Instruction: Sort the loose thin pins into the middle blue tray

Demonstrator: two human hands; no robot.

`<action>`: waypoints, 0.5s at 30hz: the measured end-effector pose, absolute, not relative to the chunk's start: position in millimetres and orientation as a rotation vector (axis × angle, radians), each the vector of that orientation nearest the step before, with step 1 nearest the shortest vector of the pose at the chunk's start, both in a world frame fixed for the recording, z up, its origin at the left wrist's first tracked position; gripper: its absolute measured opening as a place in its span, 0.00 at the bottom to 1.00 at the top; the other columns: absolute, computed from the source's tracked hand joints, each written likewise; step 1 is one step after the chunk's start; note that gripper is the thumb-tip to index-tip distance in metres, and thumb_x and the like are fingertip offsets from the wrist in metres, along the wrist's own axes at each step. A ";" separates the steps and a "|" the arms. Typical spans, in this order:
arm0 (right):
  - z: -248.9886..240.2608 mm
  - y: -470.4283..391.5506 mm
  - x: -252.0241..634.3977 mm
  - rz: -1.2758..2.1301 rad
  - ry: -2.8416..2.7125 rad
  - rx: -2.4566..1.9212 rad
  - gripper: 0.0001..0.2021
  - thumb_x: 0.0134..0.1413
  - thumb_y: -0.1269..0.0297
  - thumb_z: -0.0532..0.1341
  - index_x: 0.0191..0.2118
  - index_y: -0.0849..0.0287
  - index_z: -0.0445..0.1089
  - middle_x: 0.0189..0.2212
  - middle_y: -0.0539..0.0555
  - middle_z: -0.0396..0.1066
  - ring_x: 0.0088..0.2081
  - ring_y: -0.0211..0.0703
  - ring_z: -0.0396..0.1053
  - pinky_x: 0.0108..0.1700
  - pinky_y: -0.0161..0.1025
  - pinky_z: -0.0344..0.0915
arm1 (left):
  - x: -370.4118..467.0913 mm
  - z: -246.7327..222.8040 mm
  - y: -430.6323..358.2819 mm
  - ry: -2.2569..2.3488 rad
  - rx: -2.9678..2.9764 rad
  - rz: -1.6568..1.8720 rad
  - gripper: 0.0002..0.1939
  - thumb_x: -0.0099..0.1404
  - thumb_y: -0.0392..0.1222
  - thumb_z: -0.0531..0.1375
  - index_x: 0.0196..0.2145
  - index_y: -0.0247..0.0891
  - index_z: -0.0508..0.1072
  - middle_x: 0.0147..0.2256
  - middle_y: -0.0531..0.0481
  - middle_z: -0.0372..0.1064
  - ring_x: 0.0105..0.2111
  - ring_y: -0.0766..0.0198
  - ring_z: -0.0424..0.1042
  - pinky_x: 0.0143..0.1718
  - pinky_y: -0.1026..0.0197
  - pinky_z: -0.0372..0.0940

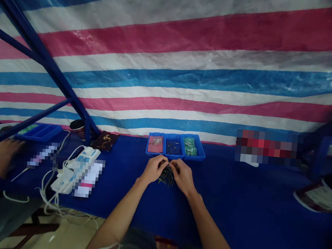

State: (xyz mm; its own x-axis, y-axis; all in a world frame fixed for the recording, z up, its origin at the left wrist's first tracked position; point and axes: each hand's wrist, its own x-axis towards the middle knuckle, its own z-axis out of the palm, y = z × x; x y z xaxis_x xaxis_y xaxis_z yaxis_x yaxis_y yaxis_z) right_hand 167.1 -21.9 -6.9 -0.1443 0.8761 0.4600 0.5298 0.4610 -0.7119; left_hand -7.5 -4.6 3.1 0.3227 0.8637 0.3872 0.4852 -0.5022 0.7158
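Note:
My left hand (pixel 154 168) and my right hand (pixel 182 175) come together over a small heap of thin, stick-like pieces (pixel 166 178) on the blue tabletop. Both hands are closed, thumbs and fingertips pinched close to each other. What lies between the fingertips is too small to make out. Just beyond them stands a blue three-part tray (pixel 200 152). Its left compartment holds a pink item (pixel 155 144), the middle one several thin dark pieces (pixel 173 148), and the right one green board-like pieces (pixel 190 146).
To the left are a white power strip (pixel 62 181) with cables, a dark brown packet (pixel 105 140) and a cup (pixel 78 127). Another person's hand (pixel 7 150) is beyond the blue metal frame (pixel 47 64). A container (pixel 320 196) stands at right. Striped sheeting (pixel 188 75) hangs behind.

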 end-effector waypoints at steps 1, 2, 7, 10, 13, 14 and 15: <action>-6.5 -22.0 167.0 0.482 -1.812 -1.190 0.11 0.66 0.59 0.54 0.38 0.55 0.71 0.30 0.51 0.70 0.29 0.40 0.67 0.34 0.37 0.60 | -7.6 2.9 -4.5 1.190 2.119 1.056 0.12 0.72 0.45 0.54 0.37 0.37 0.73 0.31 0.49 0.69 0.28 0.65 0.66 0.33 0.64 0.60; -6.1 -22.3 166.9 0.479 -1.811 -1.189 0.11 0.66 0.59 0.54 0.37 0.55 0.71 0.30 0.51 0.70 0.29 0.40 0.67 0.33 0.37 0.60 | -7.6 2.8 -4.5 1.191 2.122 1.056 0.12 0.72 0.45 0.54 0.36 0.36 0.73 0.31 0.49 0.69 0.28 0.65 0.66 0.33 0.64 0.60; -4.8 -23.3 166.2 0.475 -1.820 -1.188 0.11 0.66 0.58 0.53 0.37 0.55 0.71 0.30 0.51 0.69 0.29 0.41 0.66 0.33 0.37 0.60 | -7.6 3.0 -4.0 1.187 2.133 1.059 0.13 0.72 0.45 0.53 0.35 0.36 0.73 0.30 0.50 0.68 0.29 0.65 0.65 0.34 0.64 0.60; -4.2 -23.6 165.8 0.486 -1.819 -1.189 0.11 0.67 0.58 0.53 0.37 0.54 0.71 0.29 0.51 0.69 0.29 0.41 0.66 0.33 0.37 0.60 | -7.8 2.4 -3.5 1.180 2.131 1.071 0.12 0.72 0.44 0.54 0.33 0.36 0.72 0.30 0.50 0.68 0.29 0.65 0.66 0.34 0.64 0.60; -3.9 -24.0 165.7 0.493 -1.820 -1.183 0.11 0.66 0.58 0.54 0.37 0.55 0.70 0.29 0.50 0.69 0.28 0.40 0.66 0.33 0.37 0.60 | -8.2 1.3 -2.9 1.182 2.127 1.061 0.13 0.72 0.44 0.54 0.32 0.36 0.72 0.30 0.50 0.69 0.29 0.65 0.66 0.35 0.64 0.60; -3.9 -24.1 165.7 0.495 -1.823 -1.181 0.11 0.66 0.58 0.54 0.37 0.55 0.70 0.29 0.51 0.69 0.28 0.41 0.66 0.33 0.37 0.60 | -8.4 0.8 -2.8 1.183 2.125 1.053 0.14 0.73 0.44 0.53 0.32 0.36 0.71 0.30 0.50 0.69 0.29 0.65 0.66 0.35 0.64 0.60; -3.9 -24.3 165.7 0.498 -1.825 -1.181 0.11 0.67 0.58 0.53 0.37 0.55 0.70 0.29 0.51 0.69 0.29 0.41 0.66 0.33 0.37 0.60 | -8.5 0.3 -2.7 1.184 2.124 1.046 0.14 0.73 0.44 0.53 0.31 0.36 0.71 0.30 0.50 0.69 0.29 0.65 0.66 0.35 0.64 0.60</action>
State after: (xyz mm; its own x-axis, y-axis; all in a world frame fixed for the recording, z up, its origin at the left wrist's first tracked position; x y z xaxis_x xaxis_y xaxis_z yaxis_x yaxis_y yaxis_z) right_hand 165.7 -24.3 -3.9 -0.1602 0.8754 0.4561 0.5224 0.4672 -0.7133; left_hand -8.5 -2.7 0.3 0.3299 0.8625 0.3838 0.4873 -0.5038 0.7133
